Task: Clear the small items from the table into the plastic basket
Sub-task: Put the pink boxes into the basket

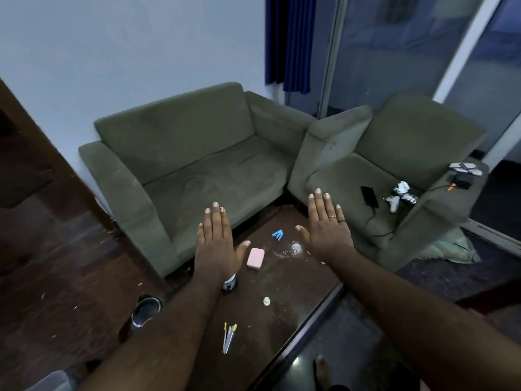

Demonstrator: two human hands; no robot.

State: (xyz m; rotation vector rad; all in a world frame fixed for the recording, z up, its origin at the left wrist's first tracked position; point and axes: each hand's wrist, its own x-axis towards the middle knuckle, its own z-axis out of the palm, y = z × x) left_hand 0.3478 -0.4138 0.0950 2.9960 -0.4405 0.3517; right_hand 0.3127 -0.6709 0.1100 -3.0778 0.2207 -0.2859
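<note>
Table items: pink case, blue clips, pens untouched | left hand flat, empty | right hand flat, empty | both hover apart

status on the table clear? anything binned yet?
Done: nothing visibly; no plastic basket can be seen in this view. In hand: nothing; left hand and right hand hover flat and empty above the table. Left: pink case, blue clips, pens, small white cap, clear wrapper.
</note>
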